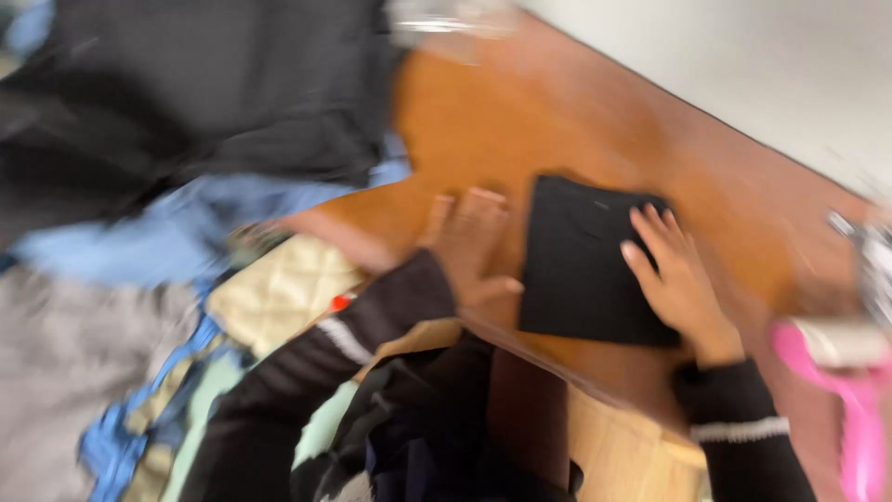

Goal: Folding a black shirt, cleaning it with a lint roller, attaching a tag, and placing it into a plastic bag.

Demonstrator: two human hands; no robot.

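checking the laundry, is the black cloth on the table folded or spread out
Folded: the black cloth lies as a compact rectangle on the table, right hand resting on its edge.

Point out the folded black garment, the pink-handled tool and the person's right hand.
folded black garment (581, 265), head view, middle of the flat cloth.
pink-handled tool (859, 409), head view, on the pink handle.
right hand (676, 274), head view, back of the hand resting on the garment's edge.
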